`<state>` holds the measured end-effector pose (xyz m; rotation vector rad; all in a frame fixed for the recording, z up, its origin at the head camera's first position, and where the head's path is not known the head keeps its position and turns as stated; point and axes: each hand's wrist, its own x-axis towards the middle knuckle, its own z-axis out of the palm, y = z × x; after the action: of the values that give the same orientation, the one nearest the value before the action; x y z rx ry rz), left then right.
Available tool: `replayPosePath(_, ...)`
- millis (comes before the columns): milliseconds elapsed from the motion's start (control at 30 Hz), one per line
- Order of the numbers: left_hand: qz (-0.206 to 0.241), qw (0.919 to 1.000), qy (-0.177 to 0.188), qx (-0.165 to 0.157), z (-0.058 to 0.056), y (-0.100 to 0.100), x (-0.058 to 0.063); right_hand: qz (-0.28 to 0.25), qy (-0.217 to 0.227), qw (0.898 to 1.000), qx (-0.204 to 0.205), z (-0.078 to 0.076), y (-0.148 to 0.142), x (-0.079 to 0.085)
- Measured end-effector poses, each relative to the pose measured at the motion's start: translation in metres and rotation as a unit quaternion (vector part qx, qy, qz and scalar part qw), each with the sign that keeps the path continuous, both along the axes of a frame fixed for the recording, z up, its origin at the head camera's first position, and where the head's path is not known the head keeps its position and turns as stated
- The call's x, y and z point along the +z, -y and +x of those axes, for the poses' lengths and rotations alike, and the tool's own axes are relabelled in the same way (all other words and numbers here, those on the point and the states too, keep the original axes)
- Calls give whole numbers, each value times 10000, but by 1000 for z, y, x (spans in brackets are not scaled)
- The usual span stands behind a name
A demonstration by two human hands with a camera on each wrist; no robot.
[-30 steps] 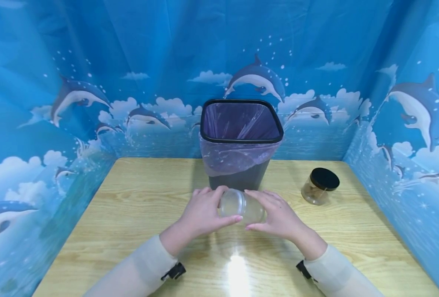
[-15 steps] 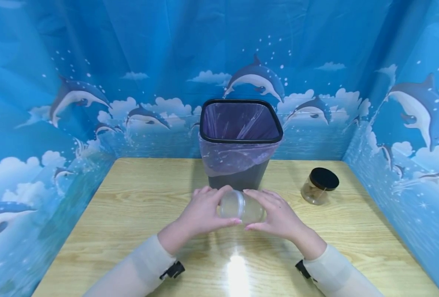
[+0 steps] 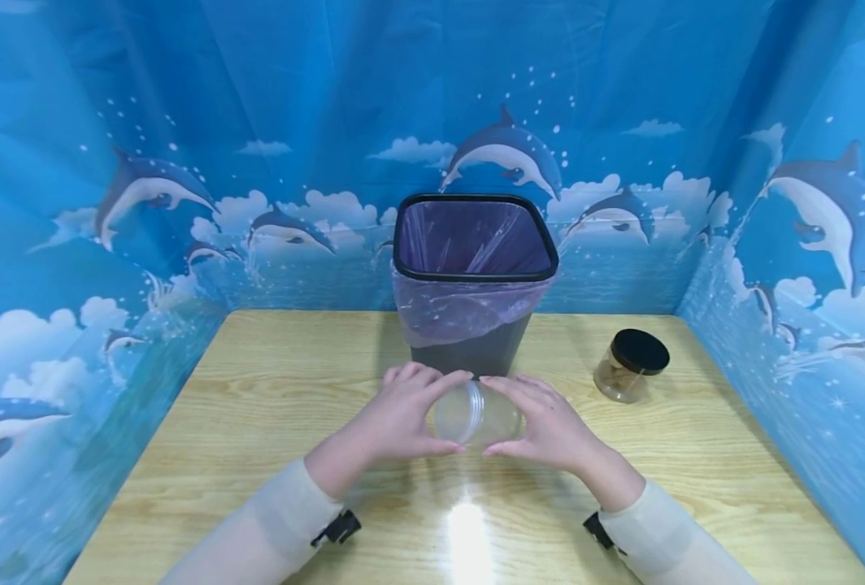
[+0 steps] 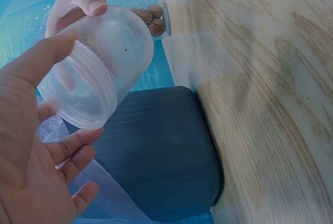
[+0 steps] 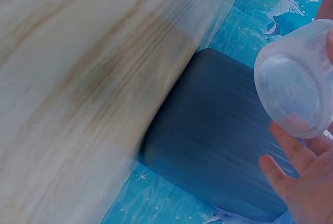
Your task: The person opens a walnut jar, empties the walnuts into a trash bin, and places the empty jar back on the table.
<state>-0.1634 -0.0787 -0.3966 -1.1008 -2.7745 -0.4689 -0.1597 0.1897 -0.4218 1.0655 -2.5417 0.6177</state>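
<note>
A clear jar (image 3: 493, 416) is being gripped sideways by left hand (image 3: 402, 416) and right hand (image 3: 553, 429), probably to steady both ends

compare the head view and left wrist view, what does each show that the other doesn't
Only the head view: the black lid on the second jar, the black rim of the bin, and both pale sleeves.

Only the left wrist view: a dark speck on the clear jar, the palm side of the left hand, and rounded nuts seen distinctly, just indistinct brown from the head.

Both: both hands, the clear jar, part of the second jar, the bin, its liner, the tabletop and the blue backdrop.
</note>
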Motion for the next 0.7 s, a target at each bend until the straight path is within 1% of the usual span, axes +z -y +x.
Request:
replayPosePath(200,50,9993,-210,-298,0,2,1,-36,123,9999,-31,0,0,1)
replayPosePath(333,43,9989,-257,-386,0,2,2,-70,248,9996,-61,0,0,1)
replayPosePath(433,87,9994,-130,-324,0,2,1,-70,314,9994,-118,0,-1,1)
replayPosePath(567,120,9999,41,-82,0,1,0,-104,322,9993,-155,-1,-1,2)
replayPosePath(700,16,9997,-50,227,1,-1,0,-123,266,9995,-109,-1,-1,2)
